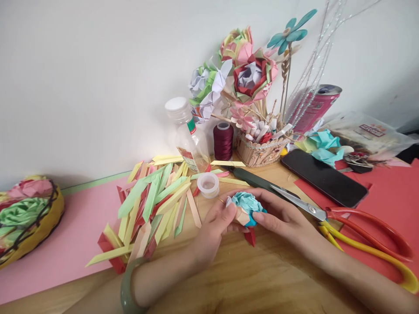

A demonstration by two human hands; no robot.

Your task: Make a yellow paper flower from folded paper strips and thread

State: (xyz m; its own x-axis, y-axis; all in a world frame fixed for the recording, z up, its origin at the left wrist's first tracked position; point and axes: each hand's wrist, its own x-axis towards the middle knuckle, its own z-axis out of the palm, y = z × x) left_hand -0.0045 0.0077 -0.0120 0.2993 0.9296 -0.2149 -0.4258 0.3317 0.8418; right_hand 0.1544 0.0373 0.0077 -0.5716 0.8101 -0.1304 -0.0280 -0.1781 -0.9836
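Forearms come in from 8 and 4 o'clock, and both hands are closed around one piece of work: the left hand (214, 222) pinches its near-left edge between thumb and fingers, while the right hand (281, 213) curls round the far side with its thumb on the lower right. At 3 o'clock the scissors (322, 213) lie with their blades close to the right hand, so that wrist is best kept low and steady. The blue paper flower (247, 200) sits between the two hands, above the bare wood; a light pinch at the base, not on the crimped petals, should spare its folds. The peach paper piece (242, 216) by the left thumb probably wants even pressure along its edge, and the red paper tip (250, 237) below it should be kept from bending. As for lettering, the clear packet (397, 141) at 2 o'clock carries pale characters on a dark panel, too blurred to read; the plastic bottle (199, 146) at 11 o'clock has red and green labels, also illegible, and the print on the pink can (316, 109) at 1 o'clock cannot be made out.
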